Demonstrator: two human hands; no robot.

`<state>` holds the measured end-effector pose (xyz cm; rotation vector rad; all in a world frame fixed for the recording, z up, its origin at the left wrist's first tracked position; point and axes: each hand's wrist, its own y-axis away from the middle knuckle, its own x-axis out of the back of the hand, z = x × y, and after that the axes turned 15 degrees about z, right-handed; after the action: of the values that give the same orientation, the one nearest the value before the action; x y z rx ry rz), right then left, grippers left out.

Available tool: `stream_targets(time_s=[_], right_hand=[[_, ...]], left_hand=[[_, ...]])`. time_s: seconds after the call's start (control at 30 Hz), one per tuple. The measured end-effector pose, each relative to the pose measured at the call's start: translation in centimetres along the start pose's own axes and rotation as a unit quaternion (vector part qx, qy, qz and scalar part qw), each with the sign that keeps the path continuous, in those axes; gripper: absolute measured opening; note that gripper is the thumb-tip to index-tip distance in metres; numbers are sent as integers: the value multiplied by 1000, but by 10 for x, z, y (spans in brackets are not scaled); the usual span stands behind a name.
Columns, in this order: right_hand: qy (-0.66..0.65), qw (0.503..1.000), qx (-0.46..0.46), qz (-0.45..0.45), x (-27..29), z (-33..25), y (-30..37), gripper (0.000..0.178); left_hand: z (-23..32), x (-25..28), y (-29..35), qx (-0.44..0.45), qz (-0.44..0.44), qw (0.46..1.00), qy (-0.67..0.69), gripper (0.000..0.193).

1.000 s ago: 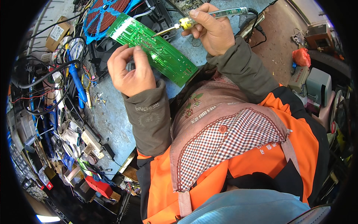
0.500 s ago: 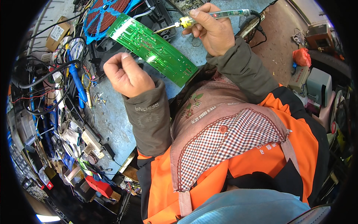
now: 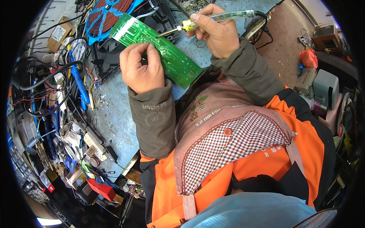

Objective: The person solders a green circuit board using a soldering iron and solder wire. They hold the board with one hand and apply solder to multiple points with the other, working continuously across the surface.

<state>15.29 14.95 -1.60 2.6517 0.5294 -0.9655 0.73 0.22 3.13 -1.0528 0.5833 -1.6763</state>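
A long green circuit board (image 3: 176,64) lies at a slant across the bench, its solder side up. My right hand (image 3: 221,33) grips a soldering iron (image 3: 234,15) with a clear handle and a yellow collar. The iron's metal tip reaches down to the solder joints in the board's upper middle. My left hand (image 3: 142,70) is over the board's near-left edge, thumb and forefinger pinched together close to the iron's tip. Whatever is between those fingertips is too fine to make out.
Behind the board sits a brown coil (image 3: 114,14) on a blue frame, in a black housing (image 3: 108,60). Tangled cables, blue-handled tools (image 3: 78,81) and a power strip (image 3: 94,145) crowd the left of the blue bench (image 3: 116,114). A red bag (image 3: 308,58) and boxes stand at right.
My left hand has moved right and slightly up, from beside the board to over it, fingertips nearer the iron's tip. The iron has shifted very slightly; the board stays in place.
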Motion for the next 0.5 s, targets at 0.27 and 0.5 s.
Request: stream_targets(time_s=[0.27,0.5], right_hand=[[29,1000,12,-1,-1,-1,1,16],[26,1000,15,-2,-2,0,0,16]], left_hand=[[-1,0,-2,5,-14,1000,-2,9],[-1,0,-2,12,-14,1000,8,8]])
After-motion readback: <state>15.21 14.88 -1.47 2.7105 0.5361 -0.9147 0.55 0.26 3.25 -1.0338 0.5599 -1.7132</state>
